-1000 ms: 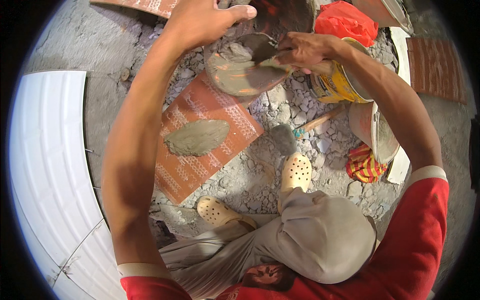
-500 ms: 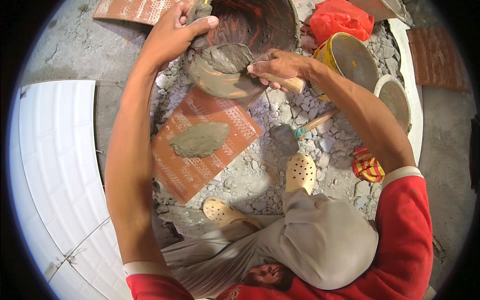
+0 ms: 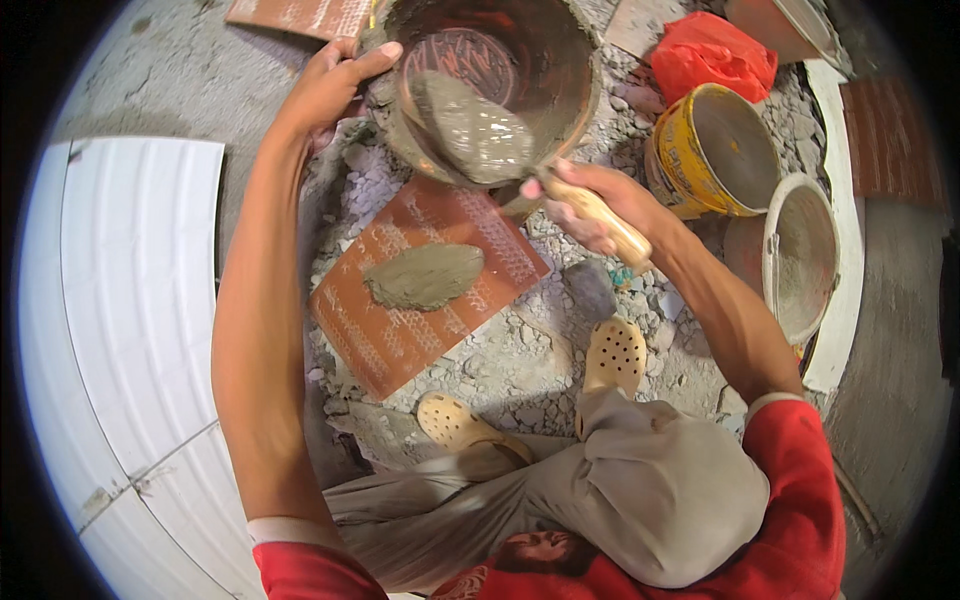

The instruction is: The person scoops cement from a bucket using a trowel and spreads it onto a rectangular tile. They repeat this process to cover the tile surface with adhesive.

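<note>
Glossy wet grey mortar (image 3: 475,130) stretches lengthwise forward-left from your nearer right hand (image 3: 625,196), grasping a pale wooden handle (image 3: 602,222).

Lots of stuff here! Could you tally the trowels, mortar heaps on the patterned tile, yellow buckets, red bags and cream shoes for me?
Trowels: 1
Mortar heaps on the tile: 1
Yellow buckets: 1
Red bags: 1
Cream shoes: 2
Total: 6
</note>
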A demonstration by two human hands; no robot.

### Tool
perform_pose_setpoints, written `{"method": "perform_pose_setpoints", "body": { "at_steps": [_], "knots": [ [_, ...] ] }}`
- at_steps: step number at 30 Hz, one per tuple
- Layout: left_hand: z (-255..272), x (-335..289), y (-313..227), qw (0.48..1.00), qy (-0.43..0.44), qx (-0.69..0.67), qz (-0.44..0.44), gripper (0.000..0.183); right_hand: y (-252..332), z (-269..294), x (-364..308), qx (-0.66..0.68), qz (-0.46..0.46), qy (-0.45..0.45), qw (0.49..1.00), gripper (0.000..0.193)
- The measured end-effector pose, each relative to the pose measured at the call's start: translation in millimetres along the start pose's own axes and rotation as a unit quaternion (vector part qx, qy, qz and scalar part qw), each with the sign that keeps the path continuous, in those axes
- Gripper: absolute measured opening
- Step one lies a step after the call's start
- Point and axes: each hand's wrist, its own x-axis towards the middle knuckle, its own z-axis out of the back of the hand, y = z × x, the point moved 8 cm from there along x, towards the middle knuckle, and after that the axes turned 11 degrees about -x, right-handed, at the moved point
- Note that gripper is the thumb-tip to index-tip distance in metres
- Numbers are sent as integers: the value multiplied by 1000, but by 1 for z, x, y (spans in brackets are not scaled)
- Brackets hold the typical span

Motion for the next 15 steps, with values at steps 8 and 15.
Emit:
{"method": "perform_pose_setpoints", "body": {
  "at_steps": [8,15],
  "knots": [
    [-4,28,1,992,117,32,-20,39,3,-39,-67,-416,109,-119,895,49],
    [-7,12,-3,994,105,-22,-37,33,-88,-74,-22,-653,133,-99,739,32]
  ]
}}
